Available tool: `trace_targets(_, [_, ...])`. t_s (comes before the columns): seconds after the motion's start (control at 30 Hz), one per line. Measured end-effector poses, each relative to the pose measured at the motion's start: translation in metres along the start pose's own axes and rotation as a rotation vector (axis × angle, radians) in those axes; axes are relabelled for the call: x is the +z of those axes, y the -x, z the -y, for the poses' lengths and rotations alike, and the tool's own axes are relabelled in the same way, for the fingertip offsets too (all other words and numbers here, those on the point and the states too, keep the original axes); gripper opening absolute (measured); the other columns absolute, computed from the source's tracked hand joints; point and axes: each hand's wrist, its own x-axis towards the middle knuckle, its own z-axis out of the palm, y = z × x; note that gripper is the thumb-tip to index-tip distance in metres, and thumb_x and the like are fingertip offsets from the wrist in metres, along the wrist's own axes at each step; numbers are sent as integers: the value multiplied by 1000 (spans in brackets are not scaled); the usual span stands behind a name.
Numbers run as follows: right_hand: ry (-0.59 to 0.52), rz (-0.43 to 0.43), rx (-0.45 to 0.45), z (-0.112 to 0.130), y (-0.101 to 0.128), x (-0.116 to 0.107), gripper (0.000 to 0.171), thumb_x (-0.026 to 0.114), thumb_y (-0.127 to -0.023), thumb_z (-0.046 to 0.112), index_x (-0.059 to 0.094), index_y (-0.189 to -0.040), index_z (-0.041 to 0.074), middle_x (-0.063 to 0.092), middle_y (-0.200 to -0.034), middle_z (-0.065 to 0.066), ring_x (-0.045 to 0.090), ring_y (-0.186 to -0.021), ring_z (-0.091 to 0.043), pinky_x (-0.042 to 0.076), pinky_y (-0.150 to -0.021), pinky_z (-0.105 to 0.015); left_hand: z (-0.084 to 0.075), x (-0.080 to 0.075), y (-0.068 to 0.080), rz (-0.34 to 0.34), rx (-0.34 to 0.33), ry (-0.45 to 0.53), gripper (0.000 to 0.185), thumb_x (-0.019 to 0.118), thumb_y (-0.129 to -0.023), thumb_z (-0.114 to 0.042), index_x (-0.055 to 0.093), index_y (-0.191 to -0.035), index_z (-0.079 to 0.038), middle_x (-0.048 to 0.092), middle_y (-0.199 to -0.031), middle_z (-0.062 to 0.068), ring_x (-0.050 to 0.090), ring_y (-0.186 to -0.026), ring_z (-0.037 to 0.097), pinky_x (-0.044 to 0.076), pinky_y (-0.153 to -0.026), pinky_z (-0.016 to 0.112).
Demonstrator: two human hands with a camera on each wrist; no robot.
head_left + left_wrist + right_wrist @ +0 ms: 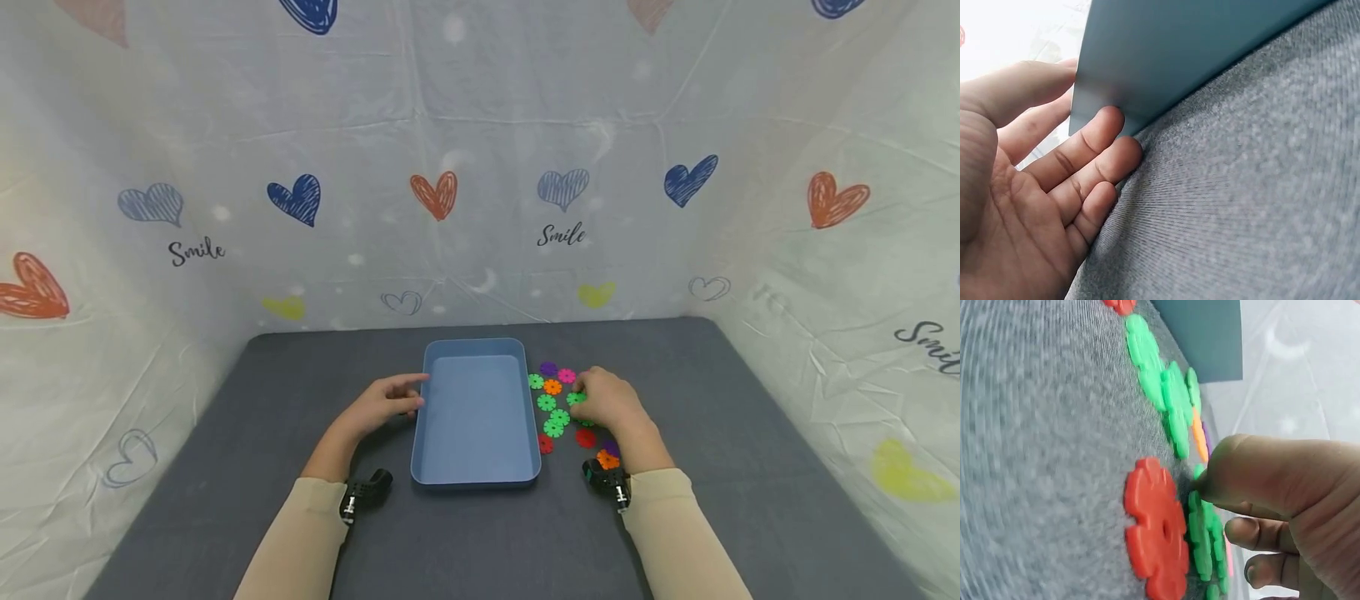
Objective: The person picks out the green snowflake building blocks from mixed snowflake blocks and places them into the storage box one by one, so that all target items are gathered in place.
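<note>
Left hand (386,402): lay open on the grey table (735,433), fingers (1094,147) nearly straight, tips touching the left wall of the blue tray (476,475); held nothing.
Right hand (609,401): sat over the scatter of flower discs right of the tray, fingers curled down; thumb and fingertips pinched a green disc (1200,534).
Green disc: on the table, just beside a red disc (1154,528).
Other discs: green, orange, pink, purple, lying between hand and tray.
Tray: at table centre.
</note>
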Motion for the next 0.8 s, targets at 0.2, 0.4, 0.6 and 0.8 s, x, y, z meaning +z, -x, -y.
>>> trace_targets(0.2, [-7,10,47,4,2,-3,29,81,-85,25,76,-105,5,61,-107,-11,60,-87,-27,52,-81,-51,1,1,-1,0,-1,-2,56,69,-100,-16,49,-150,1,69,-97,9,64,-83,24,50,-86,40])
trace_targets(0.4, [-48,15,25,4,-1,-3,29,80,-87,22,73,-107,3,60,-100,-9,56,-83,-24,50,-80,-47,0,0,-1,-19,3,-11,54,70,-100,-15,51,-149,0,69,-95,8,64,-82,24,49,-86,41])
trace_targets(0.6, [-81,22,6,7,-1,-4,29,79,-89,20,66,-108,4,54,-82,-5,51,-72,-21,43,-67,-40,2,0,-2,-20,12,-15,55,70,-100,-16,51,-148,3,69,-93,8,64,-82,24,49,-87,41])
trace_targets(0.8, [-101,22,-15,7,0,-2,28,77,-89,18,66,-111,6,52,-74,-2,47,-62,-18,38,-61,-36,3,2,-2,-25,20,-21,54,70,-100,-15,52,-148,2,69,-93,7,64,-82,25,49,-87,43])
